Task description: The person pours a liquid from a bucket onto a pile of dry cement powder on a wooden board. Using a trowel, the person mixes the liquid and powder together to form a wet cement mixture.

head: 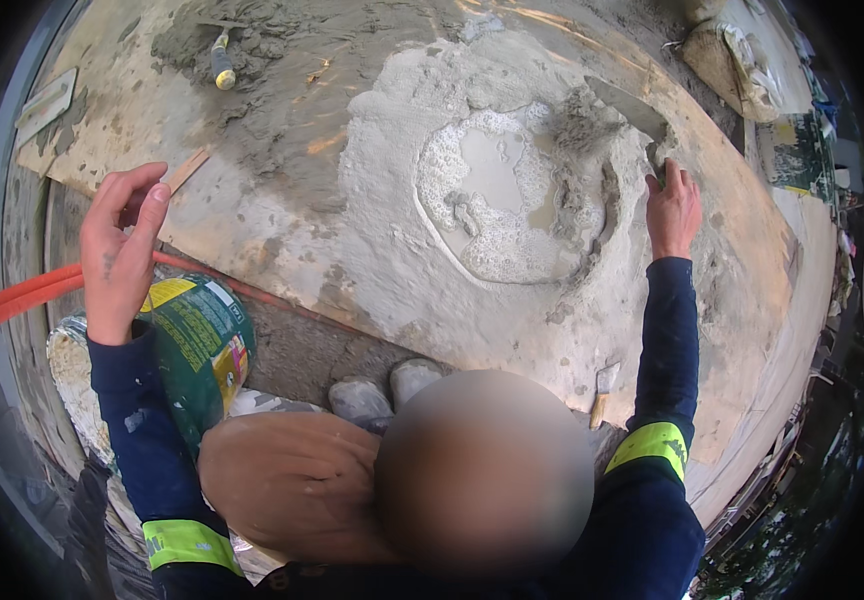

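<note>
My right hand [673, 210] grips the handle of a trowel [630, 109], whose broad blade lies against the wet mortar at the pool's right rim. Its handle is mostly hidden by the fingers. A ring of grey mortar [394, 172] on a plywood board surrounds a pool of foamy water [493, 176]. Over the board's near left edge, my left hand [122, 240] is raised with thumb and fingers apart, holding nothing. Just beyond its fingertips lies a small strip of wood [188, 169].
A green bucket [199, 337] lies below my left hand, beside an orange hose [19, 296]. A scraper [603, 394] lies near my right elbow. A float [47, 107] and a yellow-ended tool [222, 64] lie at upper left. Sacks [732, 71] stand at upper right.
</note>
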Available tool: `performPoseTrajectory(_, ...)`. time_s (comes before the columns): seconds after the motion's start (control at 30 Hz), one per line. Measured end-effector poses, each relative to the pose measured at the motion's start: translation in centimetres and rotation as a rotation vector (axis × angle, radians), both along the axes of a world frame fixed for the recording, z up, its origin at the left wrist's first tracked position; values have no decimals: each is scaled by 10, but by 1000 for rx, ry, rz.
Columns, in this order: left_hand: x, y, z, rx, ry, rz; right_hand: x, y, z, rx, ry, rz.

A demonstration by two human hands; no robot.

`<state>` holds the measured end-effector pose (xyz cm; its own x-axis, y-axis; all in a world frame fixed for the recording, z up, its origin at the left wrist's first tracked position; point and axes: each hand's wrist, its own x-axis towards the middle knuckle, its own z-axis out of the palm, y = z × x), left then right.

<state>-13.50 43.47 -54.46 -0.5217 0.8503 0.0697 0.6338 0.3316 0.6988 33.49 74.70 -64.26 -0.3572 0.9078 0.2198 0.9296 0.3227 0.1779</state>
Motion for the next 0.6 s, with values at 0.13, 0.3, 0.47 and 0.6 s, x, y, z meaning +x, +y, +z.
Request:
performPoseTrajectory(0.13,1,0,-5,-10,12,-2,10,-24,28,-191,65,-94)
performPoseTrajectory(0.3,-10,-9,-8,-42,0,-17,52,-51,44,71,275,-142)
performPoseTrajectory(0.47,-12,-10,-9,-36,-15,-63,107,-93,4,588,366,-465)
performPoseTrajectory(0.6,-6,-6,-13,19,-20,-86,184,-130,-100,-337,65,-651)
